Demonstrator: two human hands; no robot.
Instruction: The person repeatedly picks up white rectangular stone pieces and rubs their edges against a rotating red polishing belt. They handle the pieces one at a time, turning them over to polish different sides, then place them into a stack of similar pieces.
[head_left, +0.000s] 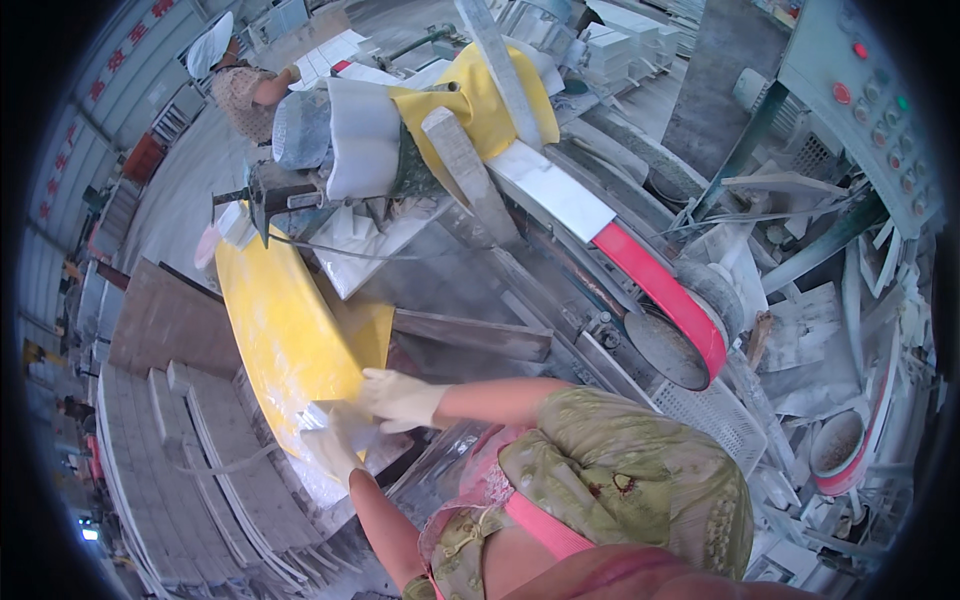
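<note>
Left hand (332, 448) touches one pale block (322, 414) near one yellow sheet's (285, 335) close edge, right hand (400, 398) at its right edge, both grips too blurred to tell.

Your head-worn fisheye looks down, close: your torso (590, 480) at five o'clock, left hand (333, 450) and right hand (402, 399) near seven, its wide reach taking in the control panel (868, 120) at two.

pale block (322, 411): partly hidden by left hand (333, 450) | control panel (855, 125): cut off by top edge
</note>
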